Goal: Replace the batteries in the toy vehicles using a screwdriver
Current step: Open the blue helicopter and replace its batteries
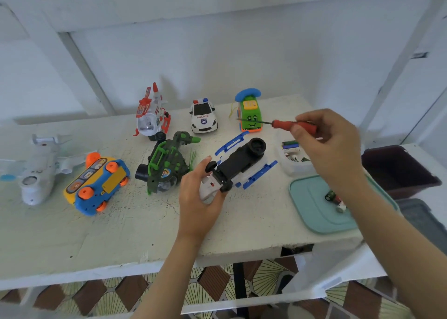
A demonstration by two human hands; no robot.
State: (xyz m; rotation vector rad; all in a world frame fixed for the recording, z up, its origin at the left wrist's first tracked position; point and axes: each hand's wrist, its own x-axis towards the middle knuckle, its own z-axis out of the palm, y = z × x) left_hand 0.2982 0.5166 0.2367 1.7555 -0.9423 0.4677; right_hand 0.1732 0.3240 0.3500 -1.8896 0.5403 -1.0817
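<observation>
A white, blue and black toy helicopter (238,163) lies upside down in the middle of the white table (121,234). My left hand (199,197) grips its near end from below. My right hand (326,144) is raised above the table to the right and pinches a red-handled screwdriver (287,124), whose thin shaft points left toward the green toy phone car (250,115). A clear tub (294,157) with several batteries stands under that hand. Two loose batteries (335,199) lie on a teal lid (314,205).
Other toys stand around: a grey plane (38,171) at the far left, a blue and yellow bus (96,185) on its side, a green helicopter (167,166), a red and white helicopter (152,115), a police car (203,116). A dark bin (399,171) sits at right.
</observation>
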